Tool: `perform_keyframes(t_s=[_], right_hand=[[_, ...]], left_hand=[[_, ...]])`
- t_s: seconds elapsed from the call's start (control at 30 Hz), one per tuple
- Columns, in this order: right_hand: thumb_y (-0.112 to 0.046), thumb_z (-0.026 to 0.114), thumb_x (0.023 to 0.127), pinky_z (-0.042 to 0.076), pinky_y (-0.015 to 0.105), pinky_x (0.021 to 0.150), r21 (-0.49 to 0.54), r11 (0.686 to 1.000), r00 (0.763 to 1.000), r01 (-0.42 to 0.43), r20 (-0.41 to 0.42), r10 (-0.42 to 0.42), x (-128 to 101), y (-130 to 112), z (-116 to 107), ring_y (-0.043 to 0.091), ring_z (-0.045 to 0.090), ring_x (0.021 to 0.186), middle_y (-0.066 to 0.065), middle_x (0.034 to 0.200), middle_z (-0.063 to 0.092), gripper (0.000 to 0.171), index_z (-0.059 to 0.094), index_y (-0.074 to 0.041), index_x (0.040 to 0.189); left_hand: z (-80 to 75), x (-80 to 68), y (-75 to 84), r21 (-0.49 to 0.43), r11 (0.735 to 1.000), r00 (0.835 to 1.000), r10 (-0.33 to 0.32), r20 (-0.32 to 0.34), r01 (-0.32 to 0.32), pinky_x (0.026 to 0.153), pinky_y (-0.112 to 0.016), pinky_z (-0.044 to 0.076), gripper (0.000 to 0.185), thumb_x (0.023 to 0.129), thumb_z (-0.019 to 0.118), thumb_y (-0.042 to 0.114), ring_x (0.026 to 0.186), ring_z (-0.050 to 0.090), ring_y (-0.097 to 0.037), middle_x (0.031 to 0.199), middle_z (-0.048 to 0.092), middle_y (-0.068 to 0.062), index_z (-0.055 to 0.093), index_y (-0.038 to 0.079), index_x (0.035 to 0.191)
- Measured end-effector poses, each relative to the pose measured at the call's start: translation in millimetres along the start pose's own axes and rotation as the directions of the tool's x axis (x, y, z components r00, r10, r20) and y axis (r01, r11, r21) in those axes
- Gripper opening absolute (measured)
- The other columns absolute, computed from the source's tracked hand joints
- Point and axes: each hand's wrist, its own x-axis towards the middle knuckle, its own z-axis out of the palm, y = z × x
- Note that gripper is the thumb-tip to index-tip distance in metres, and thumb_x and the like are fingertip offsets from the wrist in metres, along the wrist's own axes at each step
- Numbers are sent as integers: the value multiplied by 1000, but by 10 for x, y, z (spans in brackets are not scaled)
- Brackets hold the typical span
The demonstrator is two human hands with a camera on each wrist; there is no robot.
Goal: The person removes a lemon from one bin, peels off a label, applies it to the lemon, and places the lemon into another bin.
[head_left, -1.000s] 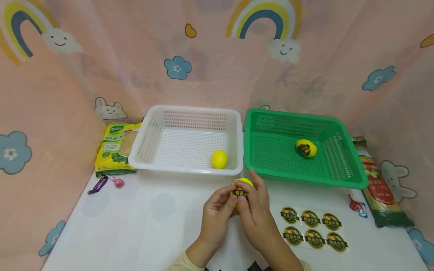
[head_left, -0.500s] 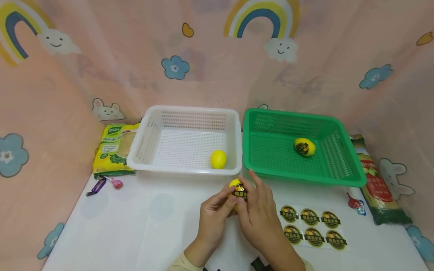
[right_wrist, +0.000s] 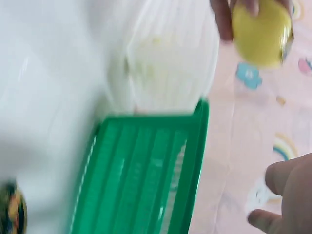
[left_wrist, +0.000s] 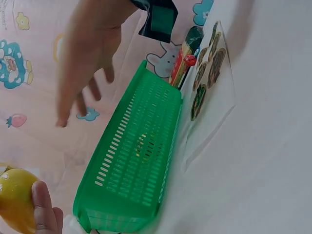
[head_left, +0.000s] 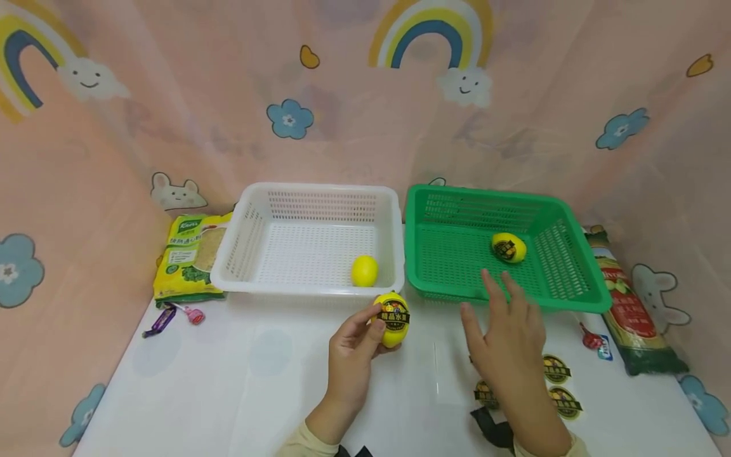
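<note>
My left hand point(head_left: 355, 355) holds a yellow lemon point(head_left: 394, 336) between thumb and fingers, just in front of the white basket. A round black-and-gold sticker point(head_left: 394, 316) lies on the lemon's near face. The left wrist view catches the same lemon point(left_wrist: 17, 200) at its lower left edge. My right hand point(head_left: 510, 343) is apart from it, held over the sticker sheet point(head_left: 454, 381) with fingers spread and nothing in them. Part of that sheet is hidden under the hand; several round stickers point(head_left: 564, 402) still show on it.
A white basket point(head_left: 308, 289) holds one plain lemon point(head_left: 364, 271). Beside it, a green basket point(head_left: 508, 299) holds a lemon with a sticker point(head_left: 508, 247). A yellow food packet point(head_left: 185, 257), wrapped candies point(head_left: 160, 322), a red lollipop point(head_left: 591, 339) and a red-green packet point(head_left: 636, 304) lie at the sides.
My right hand has let go of the lemon and moved right, over the sticker sheet, its fingers spreading. The left hand keeps the lemon, its stickered face now in full view.
</note>
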Motion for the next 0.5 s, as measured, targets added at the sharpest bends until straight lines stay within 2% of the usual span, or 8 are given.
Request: perform_keyframes(t_s=[0.1,0.2,0.37,0.5], right_hand=[[-41,53,111,26,82,101,-52,994,994,-92,54,94,69,242,-124,64,28,139,35,162,28,60,43,-7,160],[-39,52,112,22,81,107,-88,987,987,-133,78,140,122,463,-188,61,28,142,37,158,33,55,51,-5,155],[-32,59,110,21,73,115,-93,987,987,-133,74,140,182,655,-183,54,40,136,37,143,51,44,66,1,138],[-32,62,108,21,71,116,-86,986,984,-142,94,150,201,706,-172,54,44,132,33,138,59,42,70,2,131]], left_hand=[[-4,18,1,0,1000,1000,3,7,-3,78,-35,64,34,103,67,3,99,73,-22,149,60,-17,62,-12,133],[5,52,1,5,1000,1000,11,15,-11,78,-35,64,34,103,67,3,102,73,-23,151,58,-18,61,-12,133],[90,155,46,12,1000,997,18,73,-19,81,-34,64,35,105,66,6,107,70,-21,156,52,-18,59,-10,135],[271,345,160,25,1000,988,14,156,-18,83,-33,63,34,106,65,7,109,68,-19,159,48,-16,59,-9,136]])
